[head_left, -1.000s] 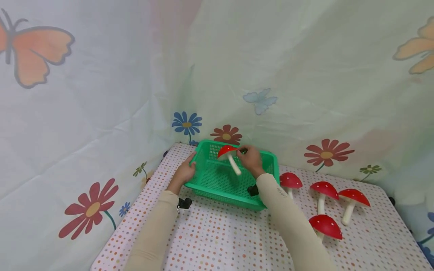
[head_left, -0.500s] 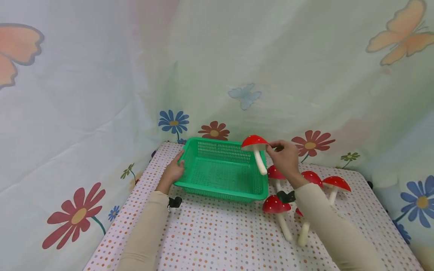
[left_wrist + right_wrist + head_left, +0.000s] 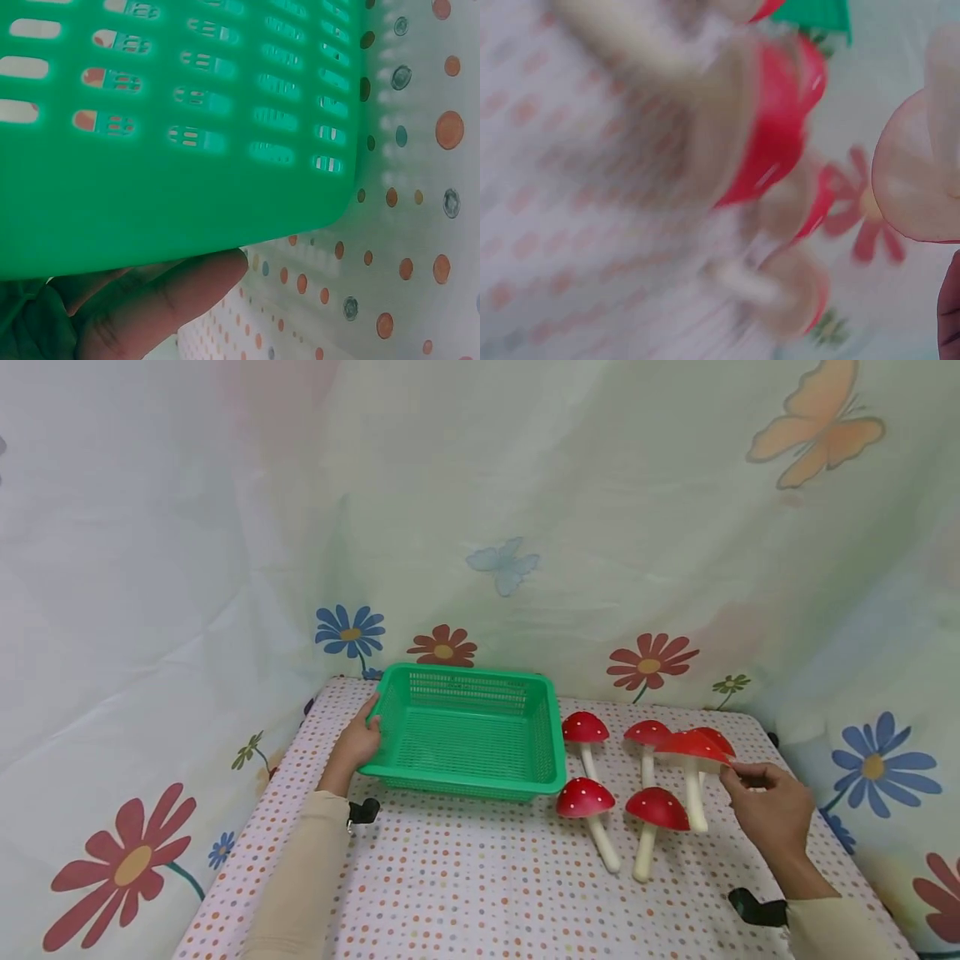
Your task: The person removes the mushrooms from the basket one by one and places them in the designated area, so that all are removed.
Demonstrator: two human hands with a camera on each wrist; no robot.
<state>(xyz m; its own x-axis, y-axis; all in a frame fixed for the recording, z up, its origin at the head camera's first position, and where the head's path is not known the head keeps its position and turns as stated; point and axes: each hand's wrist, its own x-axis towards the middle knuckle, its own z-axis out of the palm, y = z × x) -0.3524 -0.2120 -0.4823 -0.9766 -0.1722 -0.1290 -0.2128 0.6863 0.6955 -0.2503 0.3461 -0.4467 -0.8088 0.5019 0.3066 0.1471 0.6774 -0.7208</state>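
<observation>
My left hand [image 3: 352, 747] grips the left edge of a green plastic basket [image 3: 465, 739], its thumb at the rim. In the left wrist view, the basket wall [image 3: 150, 202] with its slots fills much of the picture, and a finger [image 3: 172, 300] presses along its edge. On the right, my right hand [image 3: 772, 806] pinches the cap edge of a toy mushroom [image 3: 693, 745], red-capped with a white stem hanging down. That mushroom overlaps another mushroom [image 3: 718, 739] behind it. The right wrist view shows the held mushroom's pale underside [image 3: 911, 180] above a fingertip [image 3: 950, 315].
Several more red-capped mushrooms with white dots stand or lean right of the basket, among them a front one [image 3: 585, 799], a rear one [image 3: 585, 727] and one near the held mushroom [image 3: 657, 810]. The dotted tablecloth [image 3: 450, 877] meets a flowered curtain [image 3: 570, 635] behind.
My right hand has carried the mushroom from over the basket rightward to the other mushrooms. The left hand keeps its hold on the basket. The head view has turned right.
</observation>
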